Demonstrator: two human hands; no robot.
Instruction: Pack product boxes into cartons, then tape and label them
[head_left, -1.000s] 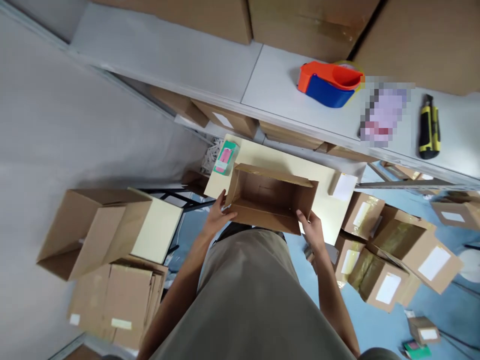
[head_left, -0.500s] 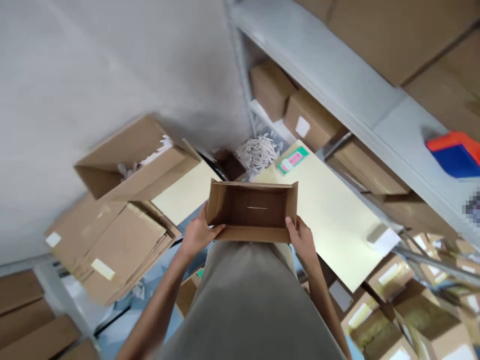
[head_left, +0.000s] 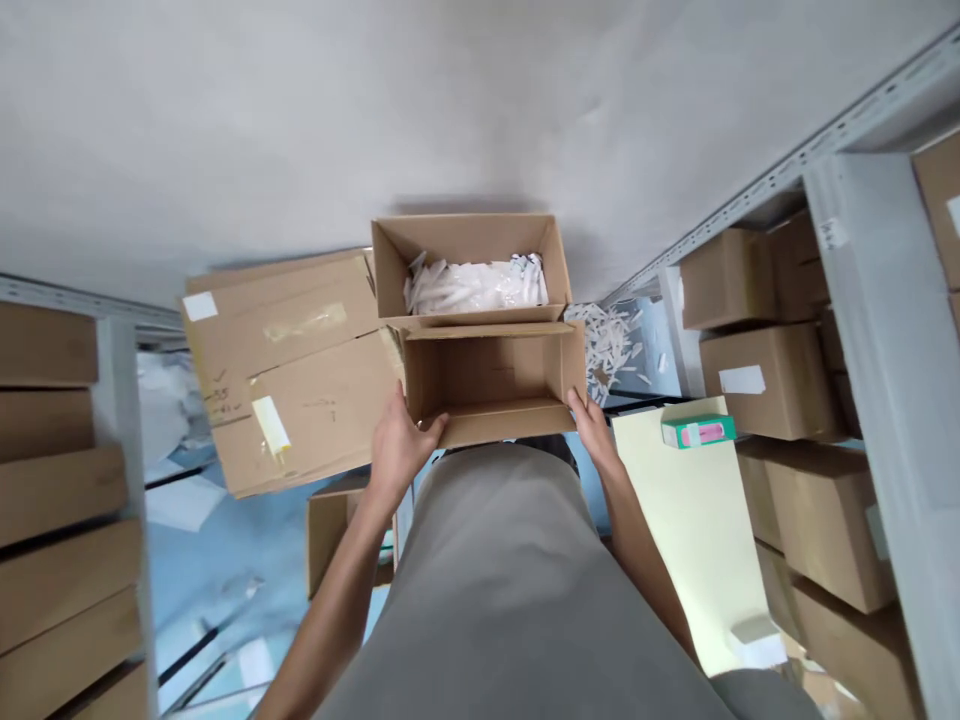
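An open-topped cardboard box [head_left: 499, 425] is held in front of my body, its inside bare. My left hand [head_left: 401, 445] grips its left end, thumb over the near wall. On the right end, my right hand [head_left: 594, 425] holds the box with the thumb at the rim and the other fingers largely hidden. Right beyond it, against the wall, stands a larger open cardboard box [head_left: 386, 270] with white paper-like strips [head_left: 480, 287] inside. Flattened cardboard sheets [head_left: 322, 400] lie to the left, close to my left hand.
A cream-coloured board [head_left: 697, 520] at the right carries a green and pink small box [head_left: 697, 431]. White strips [head_left: 611, 345] lie heaped in the corner. Shelves with cardboard boxes [head_left: 772, 380] line the right side, and stacked boxes [head_left: 60, 490] the left. Another open box [head_left: 326, 540] sits below my left forearm.
My view has turned left, toward the wall and the box of white strips. The held box has come round with me and is now directly before that box, both hands still on it.
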